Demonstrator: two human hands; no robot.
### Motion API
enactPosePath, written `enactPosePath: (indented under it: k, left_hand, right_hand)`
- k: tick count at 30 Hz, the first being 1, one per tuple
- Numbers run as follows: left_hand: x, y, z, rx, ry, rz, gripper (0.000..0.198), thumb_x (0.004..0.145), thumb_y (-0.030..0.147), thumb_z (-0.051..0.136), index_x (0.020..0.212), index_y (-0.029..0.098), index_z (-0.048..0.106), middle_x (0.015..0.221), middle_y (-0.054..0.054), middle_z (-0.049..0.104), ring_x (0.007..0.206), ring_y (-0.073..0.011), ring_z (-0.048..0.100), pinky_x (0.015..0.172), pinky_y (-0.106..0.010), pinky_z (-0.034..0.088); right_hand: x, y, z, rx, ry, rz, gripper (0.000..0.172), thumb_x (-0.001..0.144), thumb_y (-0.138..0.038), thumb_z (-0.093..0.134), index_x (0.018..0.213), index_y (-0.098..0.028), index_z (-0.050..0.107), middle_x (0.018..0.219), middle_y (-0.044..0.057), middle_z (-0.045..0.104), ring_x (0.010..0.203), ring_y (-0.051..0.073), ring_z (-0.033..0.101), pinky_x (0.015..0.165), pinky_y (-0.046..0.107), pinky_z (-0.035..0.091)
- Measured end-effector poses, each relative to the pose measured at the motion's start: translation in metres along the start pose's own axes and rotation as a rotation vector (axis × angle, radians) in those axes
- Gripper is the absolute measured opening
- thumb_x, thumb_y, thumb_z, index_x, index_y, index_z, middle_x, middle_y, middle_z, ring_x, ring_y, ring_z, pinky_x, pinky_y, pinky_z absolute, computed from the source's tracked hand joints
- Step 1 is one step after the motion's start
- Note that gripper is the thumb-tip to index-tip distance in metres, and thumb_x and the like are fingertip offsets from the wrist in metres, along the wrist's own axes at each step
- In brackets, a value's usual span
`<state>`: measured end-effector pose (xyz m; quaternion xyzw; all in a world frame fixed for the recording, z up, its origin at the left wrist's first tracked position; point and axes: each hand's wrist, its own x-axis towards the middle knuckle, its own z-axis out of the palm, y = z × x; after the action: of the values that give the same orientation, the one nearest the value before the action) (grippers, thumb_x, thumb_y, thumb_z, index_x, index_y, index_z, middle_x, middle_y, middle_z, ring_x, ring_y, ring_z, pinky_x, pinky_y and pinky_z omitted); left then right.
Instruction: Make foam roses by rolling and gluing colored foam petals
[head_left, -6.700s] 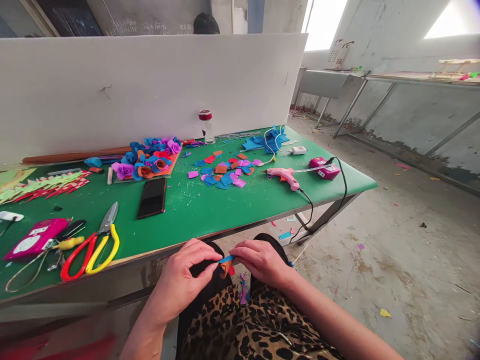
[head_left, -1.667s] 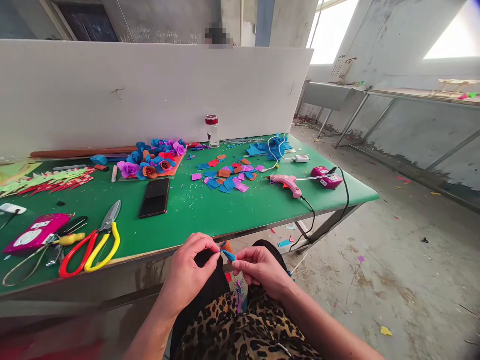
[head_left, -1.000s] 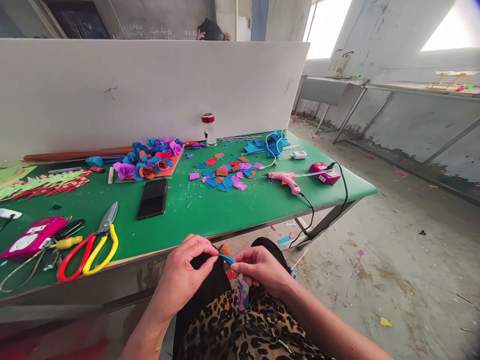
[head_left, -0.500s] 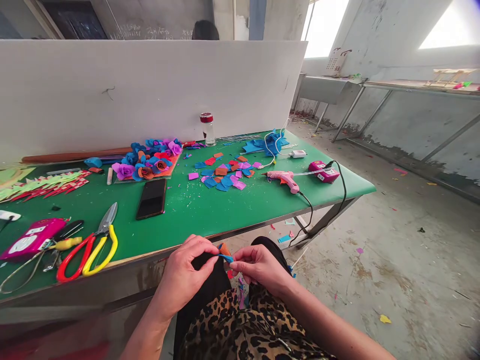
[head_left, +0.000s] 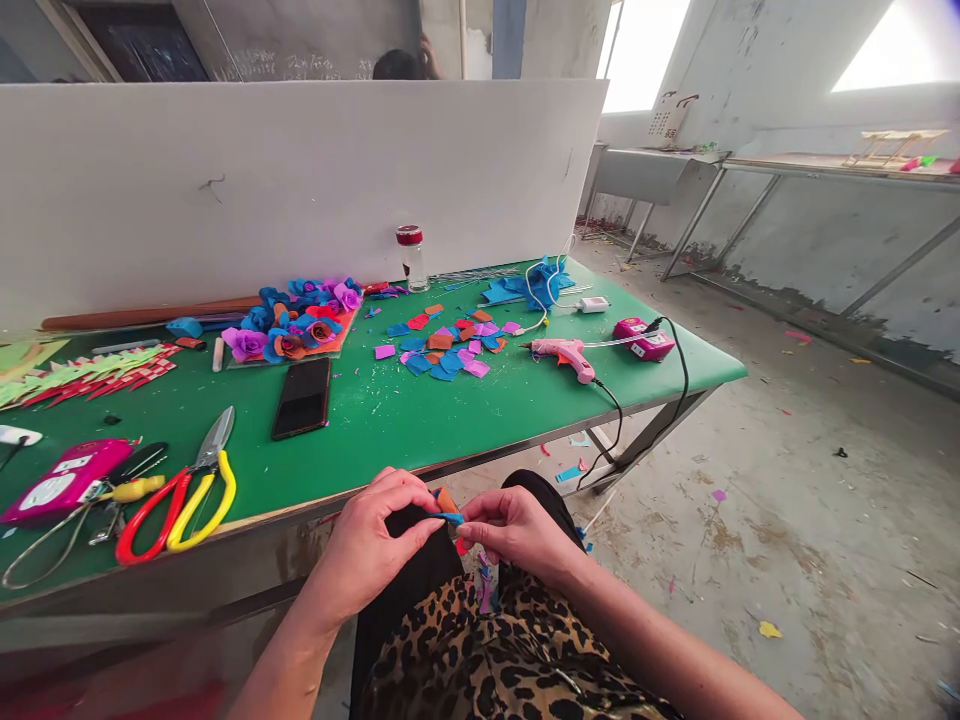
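Both hands meet just below the front edge of the green table (head_left: 390, 420), above my lap. My left hand (head_left: 371, 545) and my right hand (head_left: 517, 530) pinch a small blue and orange foam piece (head_left: 448, 507) between their fingertips. The fingers of both are closed round it. On the table lie loose foam squares (head_left: 446, 350) in blue, pink and orange, a pile of finished foam roses (head_left: 296, 320), and a pink glue gun (head_left: 566, 353) with a black cord.
Red and yellow scissors (head_left: 180, 495) and a pink box (head_left: 64, 480) lie at the left. A black phone (head_left: 302, 396) lies mid-table, a small bottle (head_left: 410, 257) at the back. A white board (head_left: 300, 180) walls the far side. Scraps litter the floor (head_left: 787, 520).
The hands have stayed together at the table's edge, working the small foam piece with slight finger shifts. The view has swayed a little.
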<state>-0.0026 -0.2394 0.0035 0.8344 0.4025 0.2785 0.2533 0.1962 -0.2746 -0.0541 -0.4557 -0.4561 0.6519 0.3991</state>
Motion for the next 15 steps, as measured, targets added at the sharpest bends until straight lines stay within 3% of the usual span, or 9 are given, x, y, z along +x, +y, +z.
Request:
enactPosePath:
  k: [15]
  left_hand:
    - [-0.0056, 0.0105, 0.0074, 0.148, 0.105, 0.088, 0.014, 0.088, 0.018, 0.058, 0.078, 0.023, 0.066, 0.081, -0.002, 0.066, 0.083, -0.0174, 0.058, 0.072, -0.029, 0.049]
  right_hand:
    - [-0.0002, -0.0007, -0.0001, 0.0, 0.014, -0.02, 0.043, 0.066, -0.055, 0.078, 0.08, -0.015, 0.074, 0.065, 0.002, 0.068, 0.046, 0.007, 0.045, 0.046, 0.022, 0.031]
